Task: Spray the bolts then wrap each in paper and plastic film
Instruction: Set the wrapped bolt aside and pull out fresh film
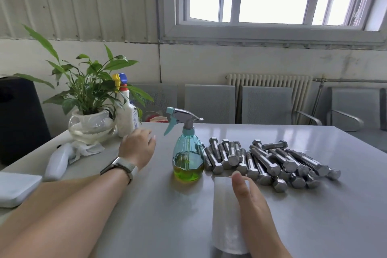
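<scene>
Head view shows a heap of steel bolts (270, 161) lying on the grey table (314, 216), right of centre, with a teal spray bottle (188, 153) of green liquid standing upright just left of the heap. Nearer the camera, the right hand (251, 199) rests on a white roll of plastic film (227, 216), thumb laid straight along it; its other fingers are hidden. The left hand (137, 148), watch on the wrist, hovers left of the bottle with fingers loosely curled, holding nothing. Beyond it stand a potted plant (88, 94) and a white spray bottle (126, 115).
</scene>
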